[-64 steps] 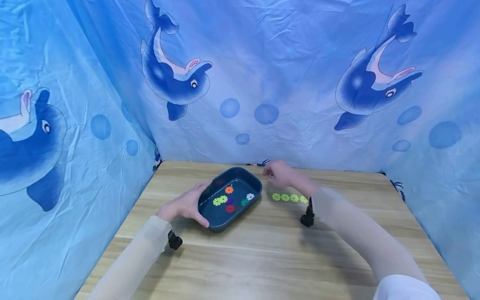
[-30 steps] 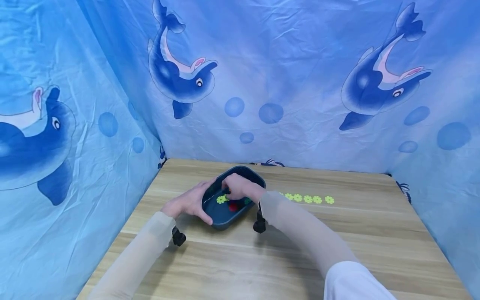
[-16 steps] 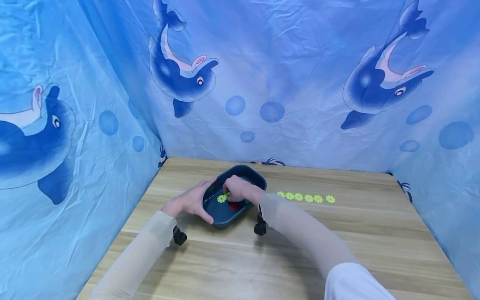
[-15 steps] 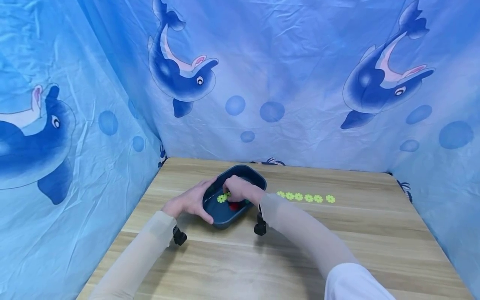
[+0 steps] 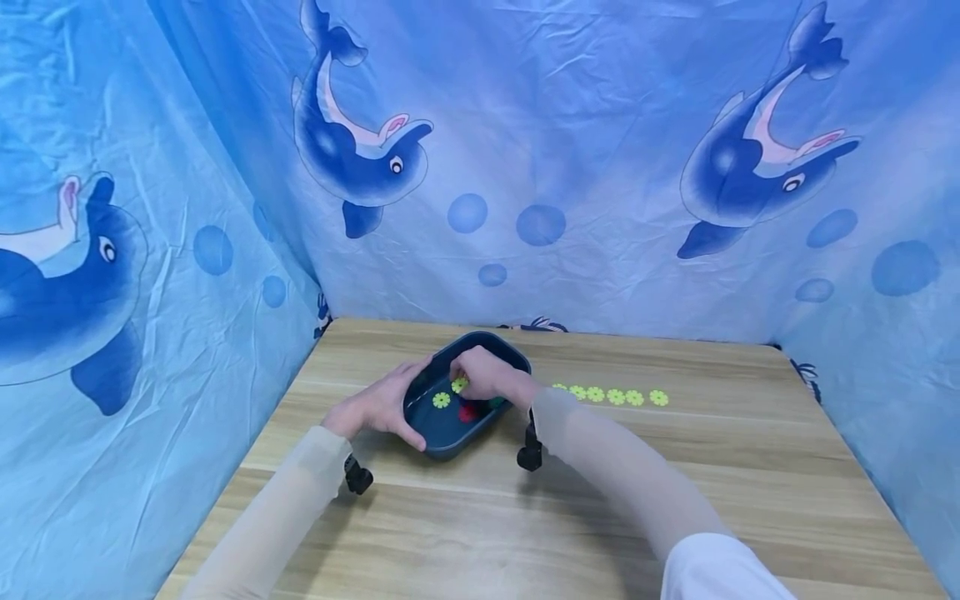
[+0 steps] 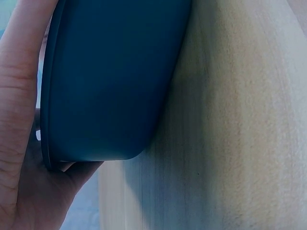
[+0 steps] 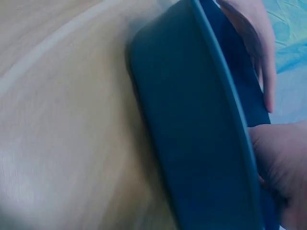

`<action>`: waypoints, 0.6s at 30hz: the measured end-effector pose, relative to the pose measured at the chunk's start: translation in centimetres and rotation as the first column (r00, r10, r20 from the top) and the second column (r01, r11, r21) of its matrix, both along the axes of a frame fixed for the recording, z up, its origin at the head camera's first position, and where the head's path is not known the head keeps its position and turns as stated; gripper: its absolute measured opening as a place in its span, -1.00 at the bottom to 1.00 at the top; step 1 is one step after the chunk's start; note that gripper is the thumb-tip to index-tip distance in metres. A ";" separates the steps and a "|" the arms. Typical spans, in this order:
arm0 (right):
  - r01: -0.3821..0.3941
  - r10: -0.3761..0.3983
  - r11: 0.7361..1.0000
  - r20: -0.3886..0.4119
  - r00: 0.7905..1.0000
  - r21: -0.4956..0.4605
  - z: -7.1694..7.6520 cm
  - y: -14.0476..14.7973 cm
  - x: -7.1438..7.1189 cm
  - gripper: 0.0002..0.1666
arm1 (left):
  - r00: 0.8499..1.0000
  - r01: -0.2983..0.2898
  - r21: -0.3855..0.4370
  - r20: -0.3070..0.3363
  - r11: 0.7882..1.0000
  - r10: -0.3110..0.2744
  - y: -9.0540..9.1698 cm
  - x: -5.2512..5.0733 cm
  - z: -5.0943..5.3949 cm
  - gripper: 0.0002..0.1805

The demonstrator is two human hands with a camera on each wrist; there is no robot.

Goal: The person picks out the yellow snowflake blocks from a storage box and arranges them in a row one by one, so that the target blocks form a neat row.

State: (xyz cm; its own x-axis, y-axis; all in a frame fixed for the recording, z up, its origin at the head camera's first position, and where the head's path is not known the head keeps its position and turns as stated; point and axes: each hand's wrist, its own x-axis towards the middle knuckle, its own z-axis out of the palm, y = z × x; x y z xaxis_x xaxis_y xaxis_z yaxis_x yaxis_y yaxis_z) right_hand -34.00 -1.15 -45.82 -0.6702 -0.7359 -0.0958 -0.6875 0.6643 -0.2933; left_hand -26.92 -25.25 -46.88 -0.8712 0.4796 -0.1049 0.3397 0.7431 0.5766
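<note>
My left hand (image 5: 378,406) grips the left end of a dark blue-green plastic box (image 5: 442,433), thumb on the near side and fingers on the far side. In the left wrist view, the box wall (image 6: 110,86) stands beside the thumb and palm. Reaching inside the box, my right hand (image 5: 486,375) pinches a yellow-green snowflake disc (image 5: 459,384); its fingertips are partly hidden. Another yellow-green disc (image 5: 441,400) and a red disc (image 5: 467,412) lie on the box floor. The right wrist view has my right hand (image 7: 283,158) over the rim, its fingertips hidden.
Right of the box, several yellow-green discs (image 5: 615,397) form a row on the wooden table (image 5: 480,525), partly hidden by the right forearm. A blue dolphin-print cloth (image 5: 615,150) hangs behind and at both sides.
My right hand came from beside the box into it, and one more yellow-green disc shows at the row's right end. Just now a disc moved apart from its neighbour with the fingers.
</note>
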 end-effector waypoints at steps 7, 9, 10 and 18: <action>0.010 -0.012 0.993 -0.010 1.000 -0.115 1.4 3.3 -0.9 -0.71 | 1.000 -0.013 -0.010 0.009 1.000 0.013 0.1 0.1 0.0 0.67; 0.018 -0.023 0.987 -0.031 0.999 -0.158 1.8 4.3 -1.1 -0.72 | 1.000 -0.009 -0.011 0.000 1.000 0.009 0.1 0.0 0.1 0.67; 0.019 -0.028 0.984 -0.047 0.998 -0.177 2.0 4.9 -1.3 -0.73 | 1.000 -0.009 -0.009 -0.003 1.000 0.009 0.1 0.0 0.1 0.68; 0.069 -0.103 0.956 -0.106 0.989 -0.286 3.6 9.0 -2.2 -0.73 | 1.000 -0.011 -0.006 0.002 1.000 0.011 0.1 0.0 0.0 0.69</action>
State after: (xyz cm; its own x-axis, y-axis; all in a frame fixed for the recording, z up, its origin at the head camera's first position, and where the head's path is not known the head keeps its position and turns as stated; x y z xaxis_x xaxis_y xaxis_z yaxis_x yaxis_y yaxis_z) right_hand -36.16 7.80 -42.18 -0.7261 -0.6608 0.1901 -0.6725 0.6250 -0.3964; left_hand -26.87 -25.20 -46.84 -0.8763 0.4691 -0.1095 0.3301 0.7503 0.5728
